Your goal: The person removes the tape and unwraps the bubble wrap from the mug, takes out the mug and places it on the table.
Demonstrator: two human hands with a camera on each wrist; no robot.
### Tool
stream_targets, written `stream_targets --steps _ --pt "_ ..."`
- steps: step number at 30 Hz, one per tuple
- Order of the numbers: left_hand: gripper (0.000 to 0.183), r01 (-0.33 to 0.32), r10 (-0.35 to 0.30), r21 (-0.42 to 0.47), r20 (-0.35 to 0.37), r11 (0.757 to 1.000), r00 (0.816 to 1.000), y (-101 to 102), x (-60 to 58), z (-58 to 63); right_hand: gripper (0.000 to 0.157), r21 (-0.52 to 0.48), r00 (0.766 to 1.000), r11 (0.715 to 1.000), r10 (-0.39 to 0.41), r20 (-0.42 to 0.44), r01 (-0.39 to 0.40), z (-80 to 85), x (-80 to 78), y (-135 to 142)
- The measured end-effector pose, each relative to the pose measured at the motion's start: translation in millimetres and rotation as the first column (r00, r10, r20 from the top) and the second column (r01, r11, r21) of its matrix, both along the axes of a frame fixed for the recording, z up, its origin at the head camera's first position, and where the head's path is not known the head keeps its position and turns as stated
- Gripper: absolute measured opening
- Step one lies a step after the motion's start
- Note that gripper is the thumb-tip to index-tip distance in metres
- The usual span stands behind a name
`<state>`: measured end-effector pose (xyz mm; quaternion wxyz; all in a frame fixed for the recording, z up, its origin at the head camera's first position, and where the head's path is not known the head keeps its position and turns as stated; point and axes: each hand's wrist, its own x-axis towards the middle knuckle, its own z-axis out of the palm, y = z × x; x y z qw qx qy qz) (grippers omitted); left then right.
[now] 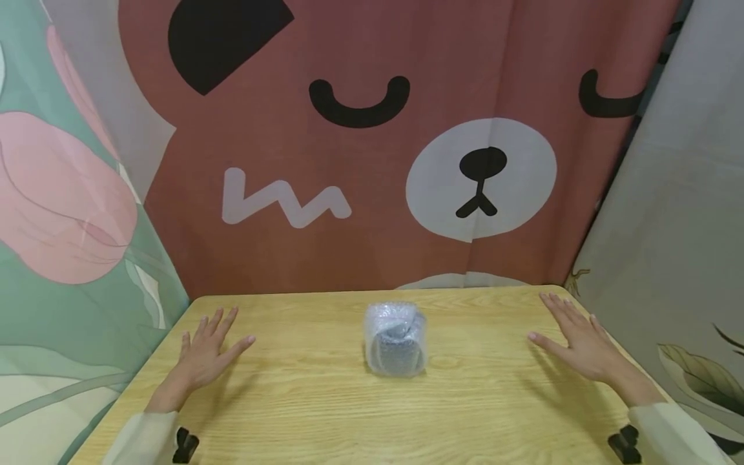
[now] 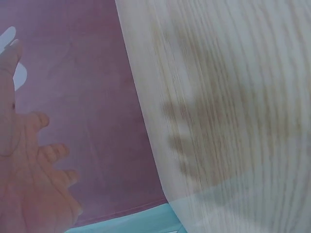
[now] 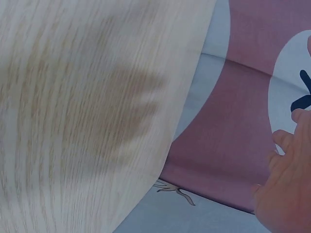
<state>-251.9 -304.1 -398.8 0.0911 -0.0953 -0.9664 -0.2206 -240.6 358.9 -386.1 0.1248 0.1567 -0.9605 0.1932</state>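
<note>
A bundle in clear bubble wrap (image 1: 396, 339) sits on the wooden table (image 1: 302, 413), midway between the two hands in the head view. What the wrap encloses is blurred by the plastic, though a greyish round shape shows through. To its left, my left hand (image 1: 205, 358) has its fingers spread and holds nothing. My right hand (image 1: 581, 342) is spread the same way near the table's right edge, also holding nothing. Both hands cast shadows on the wood. Each wrist view shows part of its hand, the left (image 2: 36, 170) and the right (image 3: 289, 170), beside the table top.
Behind the table's far edge hangs a reddish-brown curtain (image 1: 372, 252) with a bear face. A green and pink floral cloth (image 1: 64, 310) hangs on the left, and a pale cloth with leaf prints (image 1: 662, 258) on the right. Dark wrist-worn pieces show at both cuffs.
</note>
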Motion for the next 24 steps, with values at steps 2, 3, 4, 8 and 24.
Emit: stream_targets --steps 2,3,4,8,24 --pt "0.083 -0.001 0.001 0.008 -0.018 1.000 1.000 0 0.0 0.6 0.083 -0.032 1.000 0.999 0.017 -0.023 -0.018 0.5 0.4 0" --pt "0.082 0.002 -0.002 0.011 -0.029 1.000 1.000 1 0.1 1.0 0.082 -0.048 0.999 0.998 0.026 -0.034 -0.028 1.3 0.6 0" --pt "0.082 0.006 -0.005 0.019 -0.040 1.000 0.999 1 0.3 1.4 0.082 -0.062 0.998 0.997 0.034 -0.047 -0.037 2.2 1.0 -1" --pt "0.079 0.026 -0.022 0.051 -0.068 0.998 0.997 2 1.1 2.7 0.082 -0.121 0.996 0.990 0.064 -0.069 -0.072 5.5 1.8 -3" --pt "0.076 0.046 -0.027 0.182 -0.108 0.982 0.994 9 -0.7 5.0 0.077 -0.255 0.994 0.964 0.050 -0.096 -0.073 13.6 5.3 -15"
